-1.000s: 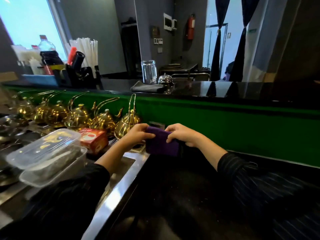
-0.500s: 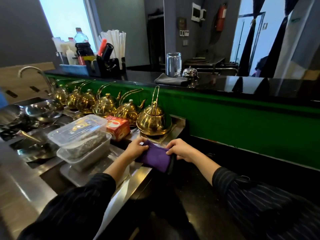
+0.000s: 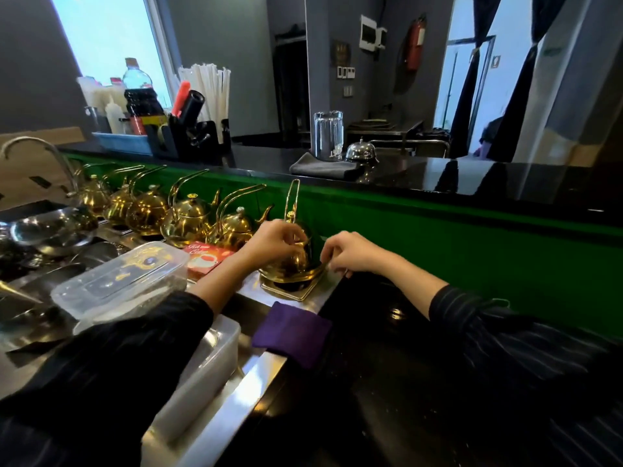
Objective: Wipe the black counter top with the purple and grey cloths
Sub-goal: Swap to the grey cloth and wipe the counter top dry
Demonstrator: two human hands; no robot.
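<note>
Left hand [image 3: 276, 241] grips the gold teapot [image 3: 292, 267] at its top, and the right hand [image 3: 350, 252] fingers pinch its side. The purple cloth [image 3: 292, 332] lies untouched at the left edge of the black surface [image 3: 387, 372].

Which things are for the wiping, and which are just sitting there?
For wiping: purple cloth, grey cloth, black counter top.
Not for wiping: gold teapot, plastic boxes, red tea box, glass jug, bell, straws.
</note>
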